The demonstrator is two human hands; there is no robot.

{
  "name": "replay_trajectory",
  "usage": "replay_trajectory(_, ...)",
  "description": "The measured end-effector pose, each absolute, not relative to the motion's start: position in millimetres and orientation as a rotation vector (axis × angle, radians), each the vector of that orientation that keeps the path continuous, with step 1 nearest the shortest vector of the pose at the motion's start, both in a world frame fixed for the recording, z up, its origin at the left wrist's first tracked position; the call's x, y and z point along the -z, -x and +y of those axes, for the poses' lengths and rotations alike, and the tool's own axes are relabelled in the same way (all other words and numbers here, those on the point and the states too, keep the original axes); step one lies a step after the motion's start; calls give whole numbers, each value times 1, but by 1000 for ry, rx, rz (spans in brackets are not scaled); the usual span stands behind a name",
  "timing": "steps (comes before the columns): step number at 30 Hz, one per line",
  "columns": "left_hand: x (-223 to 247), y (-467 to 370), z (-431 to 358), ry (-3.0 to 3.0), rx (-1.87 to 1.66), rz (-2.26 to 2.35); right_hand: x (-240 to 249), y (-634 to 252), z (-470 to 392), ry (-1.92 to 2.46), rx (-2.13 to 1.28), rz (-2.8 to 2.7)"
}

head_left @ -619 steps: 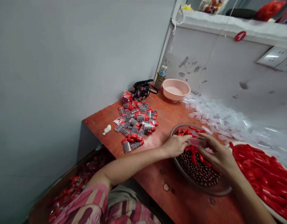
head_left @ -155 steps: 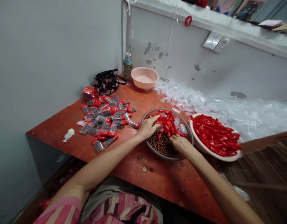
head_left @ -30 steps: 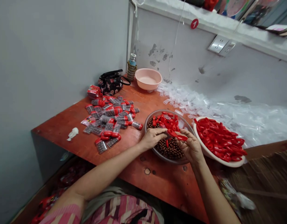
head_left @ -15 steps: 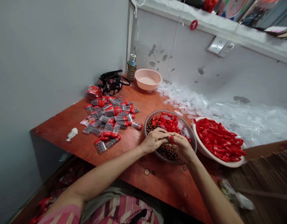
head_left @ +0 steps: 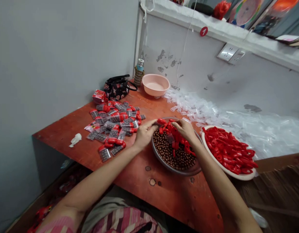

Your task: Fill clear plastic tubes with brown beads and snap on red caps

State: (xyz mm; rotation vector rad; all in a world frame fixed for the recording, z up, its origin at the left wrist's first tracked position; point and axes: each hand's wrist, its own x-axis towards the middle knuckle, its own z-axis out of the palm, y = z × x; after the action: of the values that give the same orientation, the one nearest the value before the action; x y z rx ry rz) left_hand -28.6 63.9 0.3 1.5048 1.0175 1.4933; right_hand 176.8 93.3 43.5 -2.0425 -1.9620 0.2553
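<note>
My left hand (head_left: pixel 145 133) is at the rear left rim of a grey basin (head_left: pixel 157 159), its thumb and fingers closed on a red plastic cap (head_left: pixel 161 121). Over the back of the basin, my right hand (head_left: pixel 185 130) bends inward with its fingertips together against the red pieces; what it pinches is hidden. Small brown beads (head_left: pixel 167 152) fill the front of the basin. Loose red caps (head_left: pixel 174 134) lie on them between my hands, with a clear plastic piece (head_left: pixel 170 138) among them. To the right, a white basin (head_left: pixel 218 166) is heaped with red caps (head_left: pixel 227 149).
Clear tubes with red caps (head_left: pixel 113 124) lie piled on the left of the red table (head_left: pixel 132 174). Empty clear tubes (head_left: pixel 268 132) are heaped along the wall. A pink basin (head_left: pixel 155 85), a floral bag (head_left: pixel 116 89) and a bottle (head_left: pixel 139 69) stand at the back.
My hands were together over the front of the basin; they have moved apart and back to its rear. More of the brown beads now shows.
</note>
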Motion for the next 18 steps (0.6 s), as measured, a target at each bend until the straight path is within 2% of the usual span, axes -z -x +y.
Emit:
replay_trajectory(3,2,62,90,-1554,-1618,1294,-36,-170,117,2396,121,-2091)
replay_trajectory(6,3,76,97,-1695,-1664,1427,-30,-170,129,2424,124,-2162)
replay_trajectory(13,1,22,56,-2048,-1405,1027,-49,-198,103,2328,184,-2332)
replay_trajectory(15,6,8,48,-2124,-1328,920,-58,-213,81,2230,140,-2375)
replay_trajectory(18,15,-5,42,-2237,-1230,912,-60,-231,42,1905,-192,-2585)
